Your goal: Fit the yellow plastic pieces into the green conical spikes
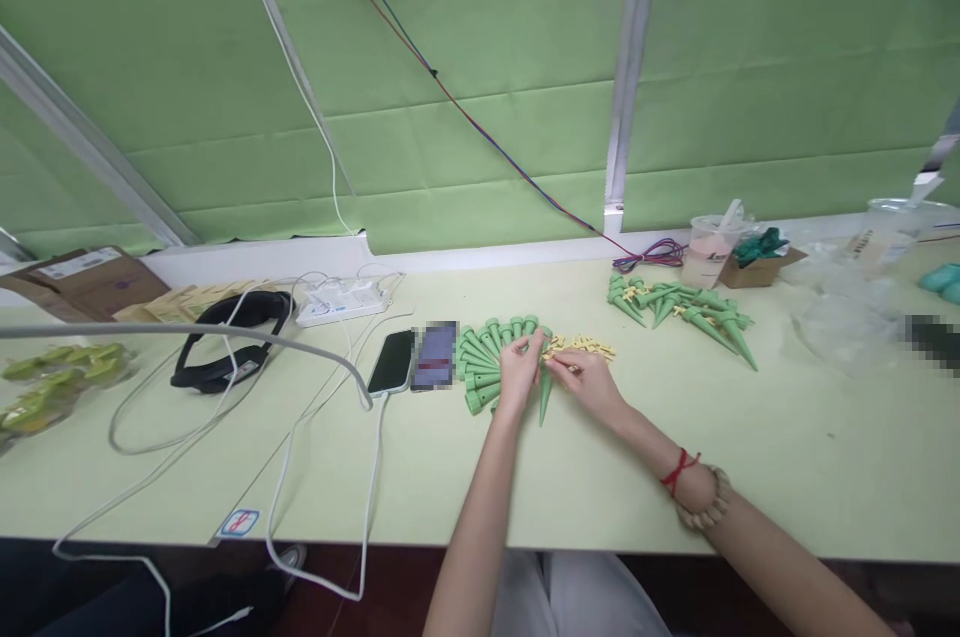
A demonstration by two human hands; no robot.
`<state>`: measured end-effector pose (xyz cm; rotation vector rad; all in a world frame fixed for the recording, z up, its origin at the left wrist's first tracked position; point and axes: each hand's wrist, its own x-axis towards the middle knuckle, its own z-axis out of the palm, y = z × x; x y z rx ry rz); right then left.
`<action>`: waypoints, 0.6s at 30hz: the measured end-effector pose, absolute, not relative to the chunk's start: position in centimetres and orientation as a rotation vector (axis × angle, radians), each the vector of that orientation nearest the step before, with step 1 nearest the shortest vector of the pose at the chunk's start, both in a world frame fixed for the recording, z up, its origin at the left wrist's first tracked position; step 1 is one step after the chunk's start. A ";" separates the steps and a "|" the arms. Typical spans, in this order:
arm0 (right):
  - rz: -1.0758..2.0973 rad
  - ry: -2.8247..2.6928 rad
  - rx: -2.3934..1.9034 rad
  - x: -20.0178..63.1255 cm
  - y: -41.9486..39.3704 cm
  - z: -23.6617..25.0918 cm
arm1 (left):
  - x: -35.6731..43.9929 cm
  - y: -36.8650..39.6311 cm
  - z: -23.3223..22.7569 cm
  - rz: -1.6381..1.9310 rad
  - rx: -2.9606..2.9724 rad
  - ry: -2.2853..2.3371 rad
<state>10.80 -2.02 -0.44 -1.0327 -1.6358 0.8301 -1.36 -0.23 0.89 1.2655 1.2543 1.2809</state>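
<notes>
My left hand (519,372) is closed around a green plastic cone-shaped spike (544,401), whose tip points toward the table's front edge. My right hand (591,385), with a red string and a beaded bracelet at the wrist, pinches at the spike's upper part. A small yellow piece seems to be between its fingertips, partly hidden. Just behind lies a pile of small yellow pieces (596,347). Left of my hands, several green spikes (478,362) are fanned out. Farther right, a heap of green spikes with yellow pieces fitted (675,302) lies on the table.
A phone (392,363) on a white cable and a blurred dark screen (434,355) lie left of the fan. Farther left are black headphones (232,342) and a power strip (343,301). At back right stand a drink cup (706,252) and a small cardboard box (757,267).
</notes>
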 end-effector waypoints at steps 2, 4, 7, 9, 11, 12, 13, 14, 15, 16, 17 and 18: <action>1.105 -1.506 -1.053 10.8 -2.0 -0.1 | -1.4 -0.2 0.9 1.286 1.265 1.234; 1.426 -1.308 -1.052 10.9 -1.9 0.3 | -1.5 -0.2 1.0 1.288 1.268 1.200; 1.805 -1.017 -0.953 11.2 -1.9 0.7 | -1.5 -0.3 1.0 1.273 1.312 1.135; 1.948 -0.895 -0.872 11.3 -2.0 0.8 | -1.6 -0.3 1.0 1.258 1.343 1.093; 1.996 -0.903 -0.812 11.4 -2.1 0.8 | -1.6 -0.4 1.2 1.241 1.362 1.064; 1.977 -0.956 -0.800 11.4 -2.1 0.8 | -1.6 -0.4 1.3 1.229 1.373 1.058; 1.922 -1.033 -0.812 11.3 -2.1 0.9 | -1.5 -0.4 1.3 1.215 1.382 1.061; 1.824 -1.123 -0.849 11.3 -2.2 0.8 | -1.5 -0.5 1.4 1.199 1.387 1.076; 1.677 -1.212 -0.901 11.3 -2.2 0.8 | -1.4 -0.5 1.4 1.184 1.386 1.098; 1.496 -1.295 -0.955 11.3 -2.1 0.8 | -1.4 -0.5 1.4 1.171 1.379 1.127; 1.304 -1.364 -0.999 11.2 -2.1 0.7 | -1.3 -0.5 1.4 1.165 1.366 1.159; 1.134 -1.416 -1.025 11.2 -2.0 0.5 | -1.3 -0.5 1.3 1.164 1.353 1.187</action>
